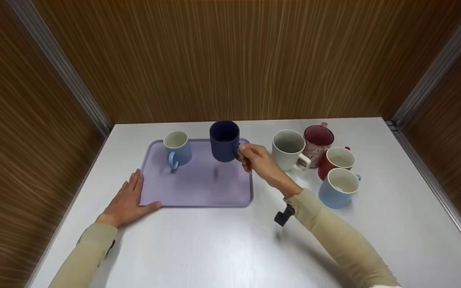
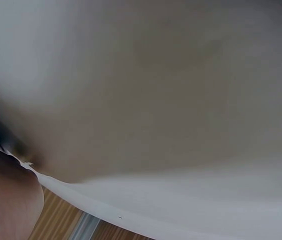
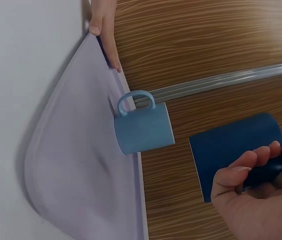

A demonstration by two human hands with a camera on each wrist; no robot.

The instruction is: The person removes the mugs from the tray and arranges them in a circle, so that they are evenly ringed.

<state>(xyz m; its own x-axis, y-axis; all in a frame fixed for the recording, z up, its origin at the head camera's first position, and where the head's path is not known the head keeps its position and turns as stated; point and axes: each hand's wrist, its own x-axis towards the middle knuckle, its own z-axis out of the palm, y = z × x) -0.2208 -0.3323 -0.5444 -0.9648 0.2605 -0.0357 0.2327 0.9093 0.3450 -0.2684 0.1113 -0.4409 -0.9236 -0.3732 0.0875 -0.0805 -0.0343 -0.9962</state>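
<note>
the dark blue mug (image 1: pixel 223 145) is above the tray (image 1: pixel 198 194) near its back edge, right hand (image 1: pixel 263 165) curled round its handle; left hand (image 1: pixel 125 203), fingers spread, touches the left edge; light blue mug (image 1: pixel 181 154) near the back left corner.

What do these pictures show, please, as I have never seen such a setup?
No machine here: these are a person's bare hands. The wide picture is taken from the head; the others, from the wrists, the left mostly blurred. The right hand holds a navy mug by its handle above a tray; the left hand touches the tray's edge. A blue mug stands on the tray. To the right, on the table, stand a white mug, a pink mug, a red mug and another blue mug.
</note>
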